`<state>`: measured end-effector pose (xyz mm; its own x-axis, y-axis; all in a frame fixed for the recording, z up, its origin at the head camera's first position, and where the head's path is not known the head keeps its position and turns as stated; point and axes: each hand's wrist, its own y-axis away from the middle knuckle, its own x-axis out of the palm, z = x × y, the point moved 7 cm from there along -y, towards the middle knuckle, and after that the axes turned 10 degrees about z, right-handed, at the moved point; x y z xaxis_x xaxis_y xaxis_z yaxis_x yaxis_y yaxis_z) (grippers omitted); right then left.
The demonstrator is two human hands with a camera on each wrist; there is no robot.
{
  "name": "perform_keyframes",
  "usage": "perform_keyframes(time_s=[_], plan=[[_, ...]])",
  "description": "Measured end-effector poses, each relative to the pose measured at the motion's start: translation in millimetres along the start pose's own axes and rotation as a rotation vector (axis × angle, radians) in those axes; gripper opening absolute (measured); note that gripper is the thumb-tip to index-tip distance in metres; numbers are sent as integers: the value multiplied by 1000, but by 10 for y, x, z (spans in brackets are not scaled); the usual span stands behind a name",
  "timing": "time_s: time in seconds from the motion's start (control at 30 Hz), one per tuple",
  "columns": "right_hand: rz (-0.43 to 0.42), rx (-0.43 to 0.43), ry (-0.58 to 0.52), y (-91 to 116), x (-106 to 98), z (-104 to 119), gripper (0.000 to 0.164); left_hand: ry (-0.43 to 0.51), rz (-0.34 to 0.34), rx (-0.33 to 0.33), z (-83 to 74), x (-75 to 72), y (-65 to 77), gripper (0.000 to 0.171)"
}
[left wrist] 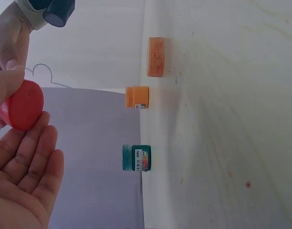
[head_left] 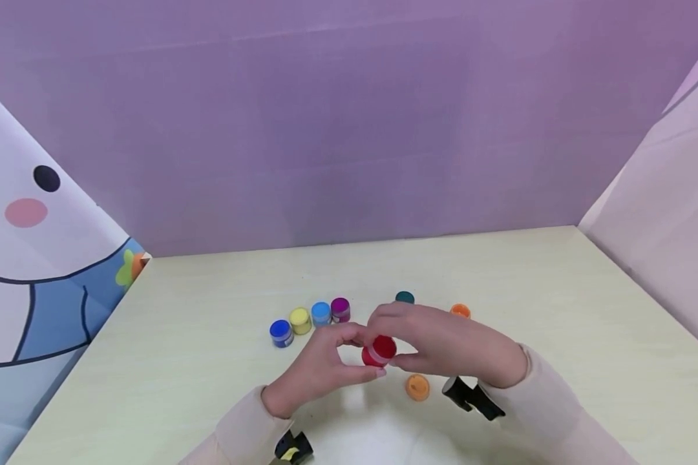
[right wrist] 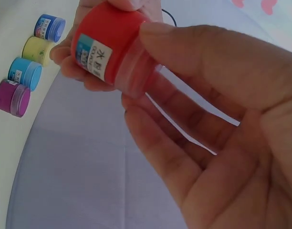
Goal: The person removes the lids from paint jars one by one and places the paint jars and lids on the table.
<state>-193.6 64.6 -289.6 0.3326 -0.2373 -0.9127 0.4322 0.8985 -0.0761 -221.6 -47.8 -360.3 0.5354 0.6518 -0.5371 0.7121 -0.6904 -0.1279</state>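
Observation:
A small red paint jar is held above the table between both hands, tilted, with a printed label on its side in the right wrist view. My left hand pinches the red body of the jar, thumb on one side and fingers on the other. On the jar's clear-rimmed lid end, the thumb and fingertips of my right hand grip from opposite sides. An orange lid lies on the table below the right hand.
Blue, yellow, light blue and purple paint jars stand in a row left of the hands. Beyond the right hand are a teal jar and an orange jar. A purple backdrop rises behind the table.

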Motion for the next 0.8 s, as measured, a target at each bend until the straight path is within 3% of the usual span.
perform_keyframes(time_s=[0.13,0.37,0.53,0.8], plan=[[-8,25,-32,-14,16,-29,26,-6,-5,9,-1,0,8,31],[-137,242,-67,-4,-37,-153,25,-3,-53,-7,5,-40,18,31],[-207,363,-168,20,-61,-216,27,-8,-66,-7,8,-49,17,32],[-213,427,-197,17,-39,-228,25,-21,-66,-12,20,-44,7,31]])
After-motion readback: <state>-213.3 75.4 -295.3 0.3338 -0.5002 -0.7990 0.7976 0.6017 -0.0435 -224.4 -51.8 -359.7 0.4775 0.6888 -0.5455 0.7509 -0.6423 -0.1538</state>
